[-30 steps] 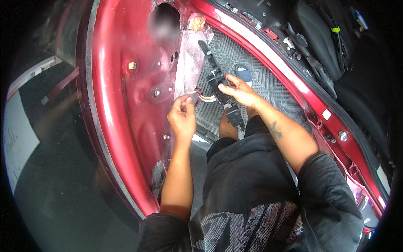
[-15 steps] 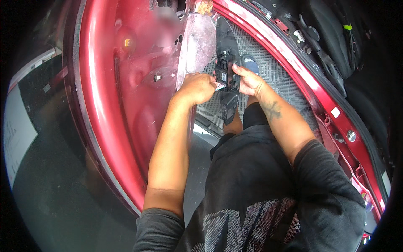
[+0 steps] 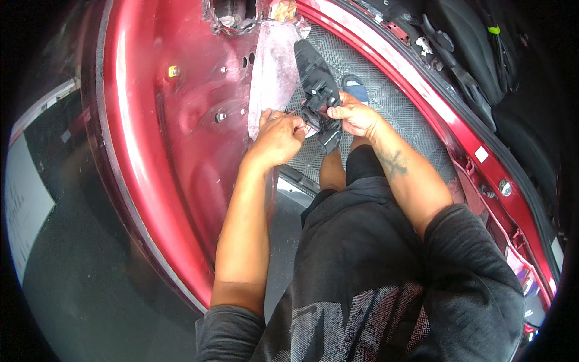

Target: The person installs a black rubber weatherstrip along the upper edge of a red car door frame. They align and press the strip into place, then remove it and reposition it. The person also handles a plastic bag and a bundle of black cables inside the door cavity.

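Between my hands is a long black plastic door switch panel (image 3: 318, 75), tilted, with its ribbed back and a boxy switch housing toward me. My right hand (image 3: 357, 116) grips its right edge, thumb on the housing and fingers behind. At the panel's left side, my left hand (image 3: 278, 134) is closed, its fingertips pinched close to the housing. A small pale bit shows at those fingertips, too small to name. The red inner door shell (image 3: 199, 139) stands just left of my left hand, with a milky plastic sheet (image 3: 274, 72) hanging along its edge.
On the right runs the red door sill frame (image 3: 416, 102), with a black seat (image 3: 467, 48) beyond it. Below lies a grey patterned floor (image 3: 386, 90), where my sandal (image 3: 356, 90) shows. The door has holes, studs and a yellow clip (image 3: 174, 71).
The panel has tilted and turned in my right hand, its top leaning left and its ribbed back showing more. My left hand stays close to the housing. The view has shifted slightly.
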{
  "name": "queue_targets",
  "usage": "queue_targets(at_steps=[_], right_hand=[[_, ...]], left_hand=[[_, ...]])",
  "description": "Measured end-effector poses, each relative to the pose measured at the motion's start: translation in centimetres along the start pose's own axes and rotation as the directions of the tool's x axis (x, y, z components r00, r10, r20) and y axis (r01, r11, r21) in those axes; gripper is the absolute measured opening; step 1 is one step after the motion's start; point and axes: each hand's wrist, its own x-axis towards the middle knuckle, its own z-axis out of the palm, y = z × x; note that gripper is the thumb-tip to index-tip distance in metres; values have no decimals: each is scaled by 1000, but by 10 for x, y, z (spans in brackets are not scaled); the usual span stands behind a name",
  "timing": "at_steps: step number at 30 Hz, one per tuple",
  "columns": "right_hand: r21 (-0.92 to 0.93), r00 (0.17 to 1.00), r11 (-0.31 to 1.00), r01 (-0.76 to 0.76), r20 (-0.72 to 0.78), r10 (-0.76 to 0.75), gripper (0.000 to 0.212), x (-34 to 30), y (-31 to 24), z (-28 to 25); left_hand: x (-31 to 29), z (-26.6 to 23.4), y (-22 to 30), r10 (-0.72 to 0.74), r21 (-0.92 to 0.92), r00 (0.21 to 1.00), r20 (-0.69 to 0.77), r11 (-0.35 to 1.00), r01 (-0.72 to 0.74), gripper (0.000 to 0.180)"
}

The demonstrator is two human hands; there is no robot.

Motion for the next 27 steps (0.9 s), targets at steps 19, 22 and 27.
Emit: queue_targets(at_steps=[19,22,27], right_hand=[[-8,894,985,-173,-420,153,56,56,-11,3],[26,892,986,-168,-421,163,55,63,-8,0],[57,948,987,-153,-274,163,66,50,14,-16]], left_hand=[[44,16,-29,205,15,874,-441,975,-221,24],[51,16,-32,184,22,873,-453,981,-195,23],[64,19,-40,161,41,870,-466,986,-160,23]])
